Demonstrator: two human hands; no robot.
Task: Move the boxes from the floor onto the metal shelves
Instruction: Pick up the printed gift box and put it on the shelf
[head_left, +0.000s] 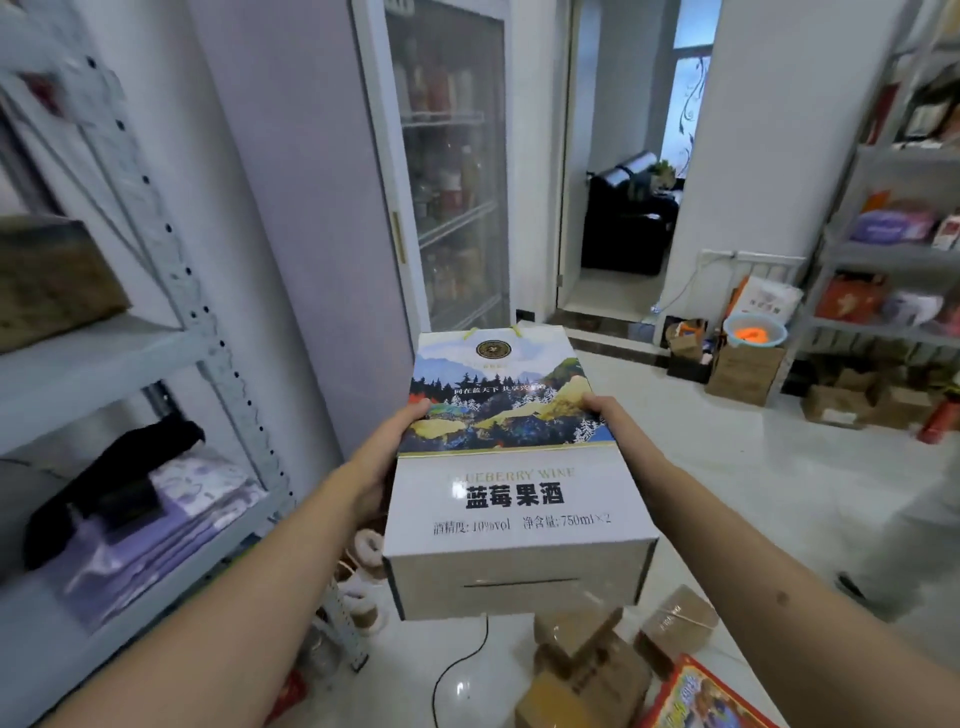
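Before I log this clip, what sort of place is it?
Probably a small shop's stockroom: a glass-door drinks cooler, grey metal shelving stacked with packaged goods, and brown cardboard cartons on the floor. Both hands hold a white blueberry wine gift box.

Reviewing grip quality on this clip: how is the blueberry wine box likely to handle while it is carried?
Probably heavy for its size: the blueberry wine box is printed 750ml x 2, suggesting two bottles, likely fragile. Its crisp edges look stiff, so it should hold shape. The glossy print may be slippery; the left hand and right hand clamp opposite sides.
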